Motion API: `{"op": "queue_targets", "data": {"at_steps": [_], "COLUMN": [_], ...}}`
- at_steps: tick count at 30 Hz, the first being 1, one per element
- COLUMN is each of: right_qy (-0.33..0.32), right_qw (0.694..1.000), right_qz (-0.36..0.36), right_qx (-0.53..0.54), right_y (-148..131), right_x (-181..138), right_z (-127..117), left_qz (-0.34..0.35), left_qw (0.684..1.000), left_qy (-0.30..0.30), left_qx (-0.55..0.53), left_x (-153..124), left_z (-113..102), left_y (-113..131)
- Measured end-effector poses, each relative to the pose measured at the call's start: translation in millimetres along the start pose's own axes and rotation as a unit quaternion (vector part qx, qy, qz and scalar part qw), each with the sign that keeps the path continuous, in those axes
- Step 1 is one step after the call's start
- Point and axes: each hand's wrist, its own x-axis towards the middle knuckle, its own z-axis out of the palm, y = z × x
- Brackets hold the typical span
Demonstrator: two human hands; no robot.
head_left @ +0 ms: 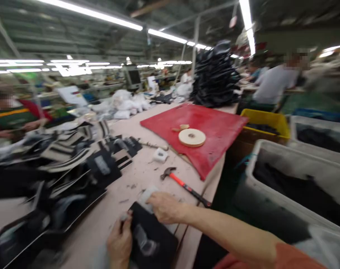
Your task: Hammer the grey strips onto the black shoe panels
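Lying just beyond your right hand [165, 207], one claw hammer [188, 188] shares the surface [143, 168] with one red sheet [170, 121], which carries one cream tape roll [197, 138]; striped pieces [65, 153] heap up at left. One flat black panel [154, 228] with a glossy patch [144, 241] sits before you, its edge pinched by your left hand [119, 239]; your right pinches whitish film [146, 195].

My pale pinkish table [146, 170] stretches from the bottom of the frame towards its upper middle. On it I have black and striped pieces [70, 153] heaped at left, a hammer [181, 182] below centre, a small white object [160, 155] near it, and a red sheet [214, 130] right of centre.
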Motion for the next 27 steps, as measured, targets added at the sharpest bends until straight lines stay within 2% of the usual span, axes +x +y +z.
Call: {"op": "queue_targets", "data": {"at_steps": [2,4,7,9,12,15,18,19,21,25,27], "right_qy": [-0.017,-0.011,0.005,0.005,-0.001,-0.012,-0.030,-0.038,-0.066,-0.169,-0.197], "right_qw": [0.999,0.999,1.000,1.000,1.000,0.999,0.998,0.997,0.986,0.917,0.893], "right_qz": [-0.019,-0.017,-0.016,-0.018,-0.028,-0.030,-0.036,-0.053,-0.135,-0.358,-0.405], "right_qx": [0.028,0.034,0.024,0.014,0.006,0.009,0.030,0.043,0.070,0.052,0.007], "right_y": [-10.6,-12.0,-8.7,-7.6,-7.5,-5.8,-2.9,-2.5,-3.9,-14.1,-19.1], "right_x": [7.0,3.8,-3.9,-5.9,-5.4,-1.9,9.5,15.4,29.2,52.8,59.2], "right_z": [21.8,35.2,45.1,48.4,51.5,50.8,42.3,37.9,28.6,18.4,17.0], "left_qz": [-0.011,0.004,0.010,-0.015,-0.074,-0.113,-0.111,-0.111,-0.113,-0.105,-0.103], "left_qw": [1.000,1.000,0.999,0.996,0.979,0.949,0.950,0.953,0.958,0.961,0.959], "left_qy": [0.019,0.014,0.037,0.069,0.149,0.211,0.211,0.205,0.196,0.198,0.202], "left_qx": [0.016,-0.005,-0.033,-0.050,-0.120,-0.205,-0.202,-0.192,-0.178,-0.165,-0.169], "left_x": [-3.6,-6.8,-4.7,-0.1,6.7,4.5,-12.1,-19.6,-33.8,-48.3,-48.4], "left_z": [-41.1,-55.8,-49.9,-42.5,-40.1,-50.5,-66.9,-71.7,-78.4,-80.2,-78.9], "left_y": [-27.7,-41.1,-44.8,-42.2,-39.3,-42.1,-48.4,-50.2,-52.6,-55.4,-57.5]}}
